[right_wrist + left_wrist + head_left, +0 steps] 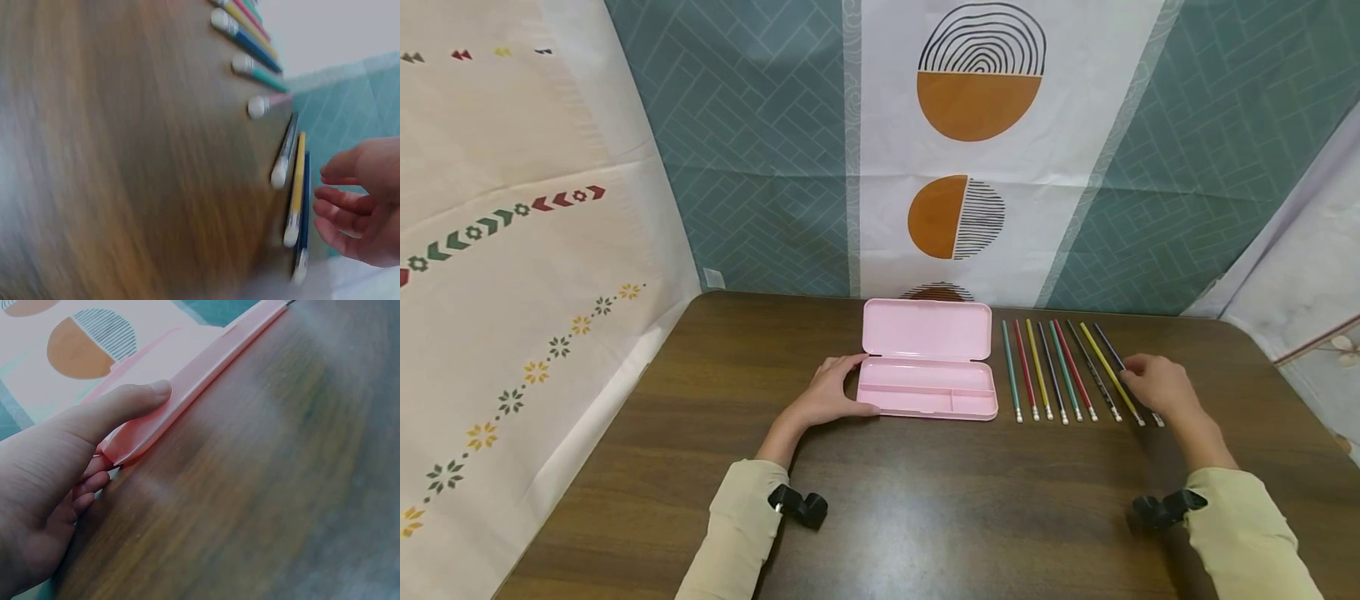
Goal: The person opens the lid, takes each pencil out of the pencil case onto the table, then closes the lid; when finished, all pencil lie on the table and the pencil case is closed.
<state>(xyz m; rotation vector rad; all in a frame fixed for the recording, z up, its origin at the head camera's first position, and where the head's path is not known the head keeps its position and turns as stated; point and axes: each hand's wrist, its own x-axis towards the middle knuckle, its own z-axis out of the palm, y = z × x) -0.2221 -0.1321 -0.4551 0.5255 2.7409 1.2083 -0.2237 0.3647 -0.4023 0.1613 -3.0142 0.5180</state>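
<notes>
An open pink pencil case (pixel 904 401) lies on the table, its lid (pixel 927 330) tipped back toward the wall. My left hand (pixel 831 392) grips its left end; in the left wrist view the thumb (pixel 134 405) presses on the front edge while the fingers reach round behind. To the right of the case is a row of pencils with white erasers toward me. At the row's right end, my right hand (pixel 1159 385) is over the dark blue pencil (pixel 305 209). Its fingers (pixel 344 215) are loosely bent beside that pencil, with a gap between thumb and fingers.
Several other pencils, among them a yellow pencil (pixel 1108 371), a red pencil (pixel 1072 367) and a teal pencil (pixel 1011 367), lie side by side between the case and my right hand. A patterned cloth (pixel 760 167) hangs behind the brown table (pixel 925 500).
</notes>
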